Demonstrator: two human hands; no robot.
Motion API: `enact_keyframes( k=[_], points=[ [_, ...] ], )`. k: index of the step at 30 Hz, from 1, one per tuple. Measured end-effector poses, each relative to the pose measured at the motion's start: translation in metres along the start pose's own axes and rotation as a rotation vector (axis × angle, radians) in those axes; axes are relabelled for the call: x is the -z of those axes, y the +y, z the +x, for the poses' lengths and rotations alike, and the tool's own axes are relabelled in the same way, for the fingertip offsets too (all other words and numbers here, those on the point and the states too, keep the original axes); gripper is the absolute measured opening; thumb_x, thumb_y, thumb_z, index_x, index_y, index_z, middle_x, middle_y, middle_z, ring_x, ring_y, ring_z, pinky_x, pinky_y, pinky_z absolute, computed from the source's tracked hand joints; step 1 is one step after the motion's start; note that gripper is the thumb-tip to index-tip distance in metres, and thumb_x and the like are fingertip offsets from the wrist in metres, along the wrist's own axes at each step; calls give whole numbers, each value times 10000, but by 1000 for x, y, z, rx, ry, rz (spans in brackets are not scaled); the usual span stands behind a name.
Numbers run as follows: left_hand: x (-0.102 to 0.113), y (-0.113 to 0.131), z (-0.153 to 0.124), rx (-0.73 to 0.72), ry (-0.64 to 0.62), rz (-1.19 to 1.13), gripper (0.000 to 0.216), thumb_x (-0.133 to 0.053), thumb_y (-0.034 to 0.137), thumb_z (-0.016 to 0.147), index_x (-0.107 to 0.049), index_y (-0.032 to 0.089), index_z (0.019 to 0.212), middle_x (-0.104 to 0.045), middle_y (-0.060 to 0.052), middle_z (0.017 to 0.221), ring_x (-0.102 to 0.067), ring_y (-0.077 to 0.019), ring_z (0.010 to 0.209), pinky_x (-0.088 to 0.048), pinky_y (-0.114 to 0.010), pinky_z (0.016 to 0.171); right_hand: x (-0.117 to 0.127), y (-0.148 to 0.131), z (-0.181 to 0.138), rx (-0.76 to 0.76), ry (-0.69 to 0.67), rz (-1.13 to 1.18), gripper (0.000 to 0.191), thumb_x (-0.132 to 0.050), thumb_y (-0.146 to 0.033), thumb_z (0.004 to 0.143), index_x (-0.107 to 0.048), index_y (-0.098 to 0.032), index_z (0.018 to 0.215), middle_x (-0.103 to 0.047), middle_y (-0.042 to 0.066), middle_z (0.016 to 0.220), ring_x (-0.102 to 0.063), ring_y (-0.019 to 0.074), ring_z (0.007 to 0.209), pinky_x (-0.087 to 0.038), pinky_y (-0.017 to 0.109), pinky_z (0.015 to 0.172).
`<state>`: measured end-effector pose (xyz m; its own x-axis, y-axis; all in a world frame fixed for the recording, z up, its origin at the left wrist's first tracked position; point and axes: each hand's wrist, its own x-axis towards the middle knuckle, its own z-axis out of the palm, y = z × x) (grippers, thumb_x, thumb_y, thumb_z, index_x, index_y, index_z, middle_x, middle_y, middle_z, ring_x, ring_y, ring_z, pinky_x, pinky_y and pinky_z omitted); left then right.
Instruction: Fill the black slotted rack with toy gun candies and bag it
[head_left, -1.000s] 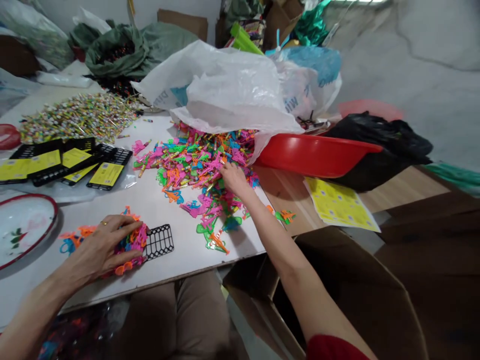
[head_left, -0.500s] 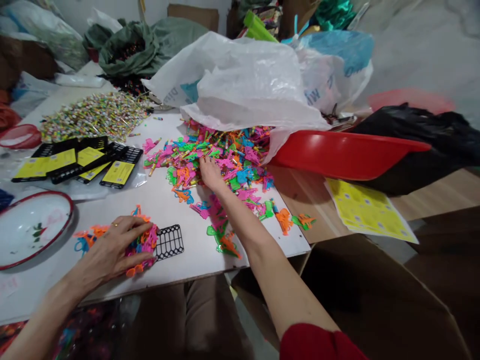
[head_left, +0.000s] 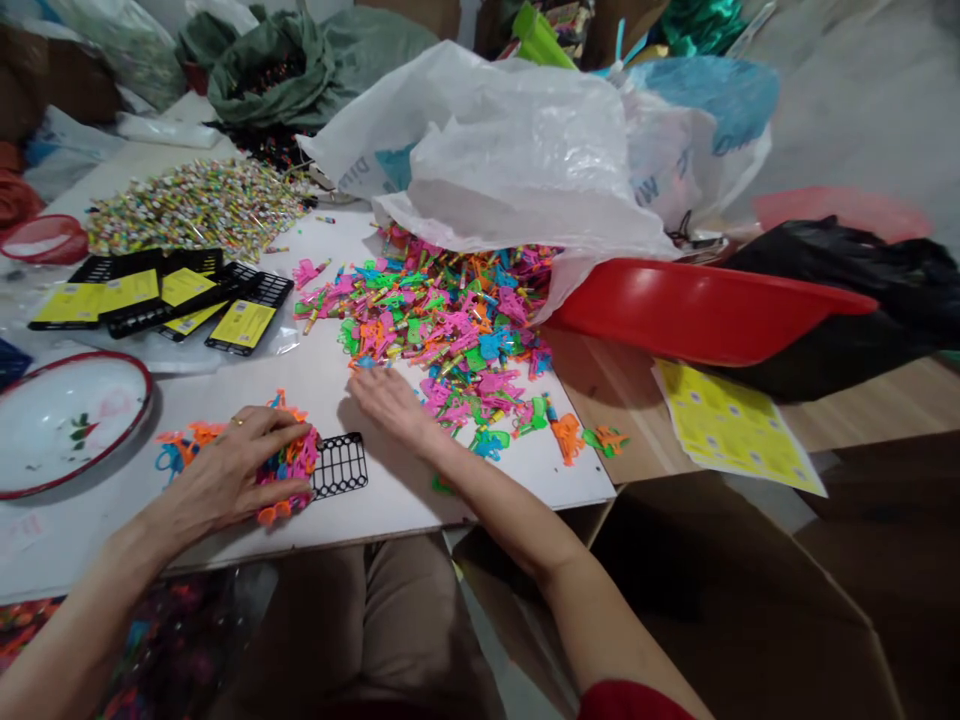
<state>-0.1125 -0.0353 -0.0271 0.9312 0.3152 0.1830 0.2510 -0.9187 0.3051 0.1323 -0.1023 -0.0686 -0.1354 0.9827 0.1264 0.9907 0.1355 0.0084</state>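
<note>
My left hand [head_left: 244, 465] spans a black plastic grid rack [head_left: 341, 466], thumb on the near side and fingers on the far side. Small plastic toy guns [head_left: 306, 455] in pink, orange and blue are packed in the rack's left part, partly under the hand; its right part shows bare cells. Over the white tabletop, at the near left edge of a heap of colourful toy guns [head_left: 450, 310], my right hand [head_left: 390, 405] is palm down with its fingers drawn together. What its fingers hold, if anything, is hidden. An orange and blue toy gun [head_left: 366, 363] lies by its fingertips.
Left of the heap lie black racks with yellow labels [head_left: 240, 324] and a pile of small striped pieces [head_left: 202, 210]. A red-rimmed white basin [head_left: 75, 420] stands at the left. On the right are a red tub [head_left: 690, 310] and yellow printed sheets [head_left: 739, 420].
My right hand has drawn back from the heap, toward me and to the left, nearer the rack. My left hand stays on the rack. The view has shifted slightly.
</note>
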Motion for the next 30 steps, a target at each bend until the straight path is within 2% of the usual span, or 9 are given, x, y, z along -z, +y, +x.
enact_keyframes(
  k=[4, 7, 11, 13, 15, 19, 22, 25, 30],
  points=[
    [4, 4, 1, 10, -17, 6, 453, -556, 518, 868, -616, 222, 1206, -600, -120, 1151, -553, -272, 1072, -481, -447, 939, -9, -23, -9, -20, -99, 92, 209, -459, -91, 927, -577, -131, 1094, -618, 123, 1091, -537, 253, 1033, -459, 345, 821],
    [5, 4, 1, 12, -44, 7, 464, -541, 522, 877, -609, 210, 1214, -587, -124, 1170, -537, -270, 1084, -477, -444, 944, -6, -4, -2, -120, -79, 65, 279, -422, -57, 911, -570, -114, 1140, -590, 146, 1136, -532, 268, 1043, -466, 346, 806],
    [7, 4, 2, 27, -50, 12, 490, -532, 562, 868, -605, 217, 1208, -584, -109, 1151, -538, -272, 1072, -469, -446, 948, -3, 29, 14, -171, -129, 62, 274, -402, -60, 907, -628, -87, 1059, -585, 188, 1146, -514, 284, 1078, -447, 357, 852],
    [9, 5, 3, 36, -56, 5, 509, -521, 597, 860, -612, 223, 1191, -590, -102, 1135, -547, -270, 1055, -464, -447, 956, -3, 37, 13, -216, -83, 132, 232, -437, -83, 905, -643, -90, 1012, -602, 186, 1113, -525, 272, 1058, -433, 346, 862],
    [12, 8, 5, 42, -70, -4, 546, -506, 629, 854, -616, 209, 1185, -592, -106, 1130, -547, -267, 1053, -460, -456, 964, -3, 33, 1, -311, 56, 285, 165, -498, -142, 899, -640, -111, 978, -628, 148, 1036, -554, 244, 967, -436, 326, 816],
    [14, 11, 7, 46, -56, -3, 589, -490, 643, 858, -616, 167, 1181, -584, -123, 1124, -536, -266, 1057, -466, -467, 950, -12, -21, -46, -482, 294, 950, 211, -638, -371, 825, -611, -179, 908, -584, -9, 706, -513, 145, 622, -412, 249, 598],
    [14, 11, 6, 39, -46, 12, 582, -514, 629, 853, -618, 156, 1175, -581, -129, 1115, -534, -270, 1043, -478, -467, 927, -30, -80, -75, -608, 258, 1338, 234, -674, -380, 751, -616, -202, 892, -477, -71, 569, -442, 119, 522, -370, 226, 518],
    [14, 10, 5, 32, -37, 24, 556, -523, 614, 856, -608, 176, 1187, -575, -123, 1126, -529, -273, 1052, -477, -478, 929, -43, -112, -82, -699, 226, 1472, 213, -638, -329, 748, -636, -194, 912, -508, -65, 582, -455, 118, 519, -386, 230, 518],
    [14, 9, 6, 29, -49, 25, 521, -536, 583, 865, -600, 190, 1200, -567, -118, 1129, -522, -274, 1065, -467, -476, 942, -47, -114, -73, -600, 223, 1445, 198, -583, -330, 841, -652, -187, 959, -669, 20, 808, -620, 165, 700, -501, 276, 684]
  ],
)
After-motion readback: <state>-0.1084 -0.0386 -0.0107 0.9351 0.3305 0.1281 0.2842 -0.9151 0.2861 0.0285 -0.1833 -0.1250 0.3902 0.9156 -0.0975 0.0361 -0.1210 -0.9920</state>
